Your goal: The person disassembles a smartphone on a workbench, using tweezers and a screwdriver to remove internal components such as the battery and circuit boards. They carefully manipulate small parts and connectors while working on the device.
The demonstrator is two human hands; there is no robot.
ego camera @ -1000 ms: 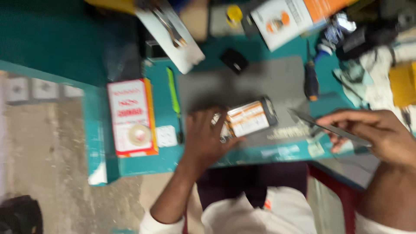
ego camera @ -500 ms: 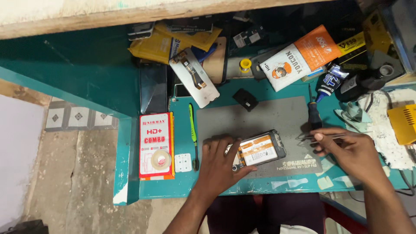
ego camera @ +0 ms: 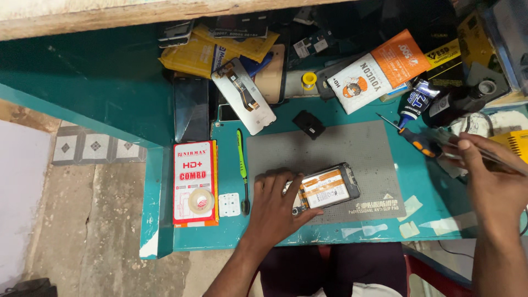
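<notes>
With the left hand (ego camera: 275, 212) only pressing spread fingers on the opened phone (ego camera: 325, 190) near the tabletop's front edge, it could slide, while the right hand (ego camera: 487, 179), fingers pinched on tweezers (ego camera: 495, 159), could slip.

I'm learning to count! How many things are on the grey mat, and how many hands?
Opened phone: 1
Small black part: 1
Hands, left hand on the phone, right hand holding a thin tool: 2
Total: 4
</notes>
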